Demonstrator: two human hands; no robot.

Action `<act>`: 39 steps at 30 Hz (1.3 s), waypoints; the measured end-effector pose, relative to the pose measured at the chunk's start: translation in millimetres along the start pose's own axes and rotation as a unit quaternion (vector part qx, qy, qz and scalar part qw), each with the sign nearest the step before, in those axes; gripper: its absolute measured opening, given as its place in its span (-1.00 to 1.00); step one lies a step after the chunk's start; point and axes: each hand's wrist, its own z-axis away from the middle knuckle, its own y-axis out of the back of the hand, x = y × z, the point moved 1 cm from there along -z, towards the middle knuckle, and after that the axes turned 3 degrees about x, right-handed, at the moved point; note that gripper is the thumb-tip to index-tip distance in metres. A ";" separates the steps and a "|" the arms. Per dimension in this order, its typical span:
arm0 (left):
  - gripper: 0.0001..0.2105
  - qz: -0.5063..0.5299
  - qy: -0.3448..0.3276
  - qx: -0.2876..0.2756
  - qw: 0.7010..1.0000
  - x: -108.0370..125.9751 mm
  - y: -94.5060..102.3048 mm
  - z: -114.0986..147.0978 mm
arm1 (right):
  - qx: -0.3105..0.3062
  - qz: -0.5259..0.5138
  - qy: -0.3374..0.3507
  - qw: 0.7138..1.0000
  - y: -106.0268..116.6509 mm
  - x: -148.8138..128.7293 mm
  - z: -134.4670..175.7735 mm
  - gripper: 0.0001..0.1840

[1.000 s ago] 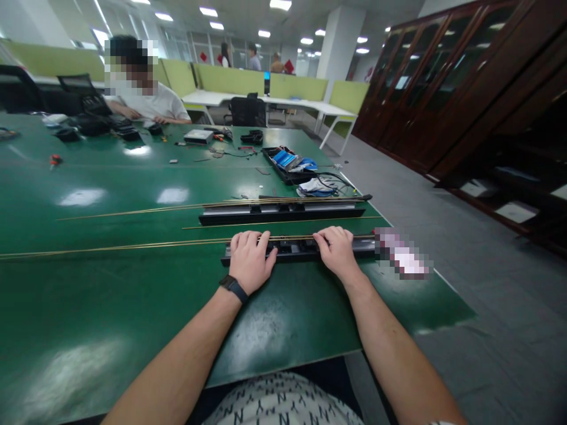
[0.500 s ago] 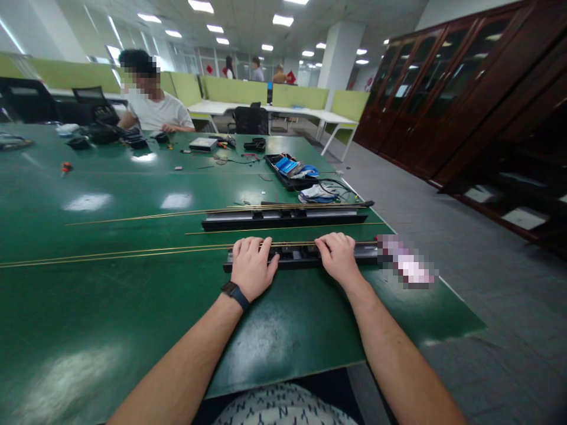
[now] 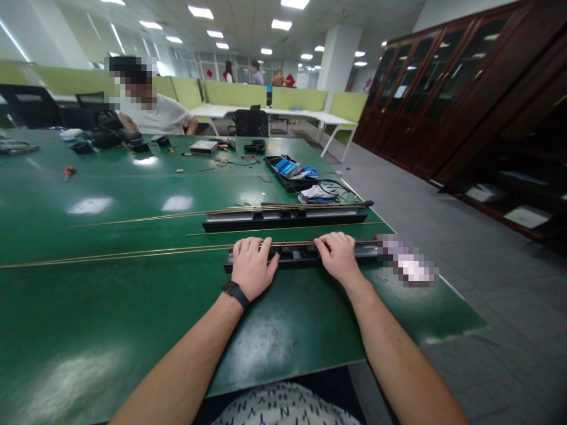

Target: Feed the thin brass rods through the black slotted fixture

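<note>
A long black rail [image 3: 292, 264] with a grey inner channel lies crosswise on the green table in front of me. Thin brass-coloured rods [image 3: 146, 254] run along its far side and stretch far out to the left. My left hand [image 3: 252, 265], with a dark watch on its wrist, is laid over the rail's left part, fingers over the far edge and thumb on the near side. Over the right part curls my right hand [image 3: 339, 254], its index finger at the rods. Both hands' fingertips are partly hidden.
A second black rail [image 3: 283, 221] with more rods lies beyond. Farther back are a black tray [image 3: 287, 184] with blue packs and a glove [image 3: 319, 193]. A blurred pinkish item [image 3: 407, 260] lies right. Across the green table [image 3: 133, 324] sits a person in white [image 3: 162, 115].
My hands and the near rail have stayed practically in place. The person across the table has shifted, lowering the head and moving an arm outward.
</note>
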 end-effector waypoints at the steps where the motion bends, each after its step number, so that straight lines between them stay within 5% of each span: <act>1: -0.61 0.000 -0.001 -0.001 1.000 0.2 0.3 0.0 | 0.000 0.000 0.001 1.000 -0.2 -0.2 0.0 -0.65; 28: -0.60 -0.004 0.004 -0.005 1.000 0.4 0.2 0.4 | 0.004 0.000 -0.013 1.000 5.7 -5.6 -0.7 -0.66; 34: -0.61 -0.004 -0.003 0.001 1.000 0.0 -0.9 0.2 | 0.104 0.068 -0.067 0.990 52.1 28.3 -11.0 -0.65; 39: -0.61 0.005 0.000 -0.001 1.000 0.6 -0.6 -0.1 | 0.179 0.148 -0.232 0.944 103.7 101.3 7.8 -0.43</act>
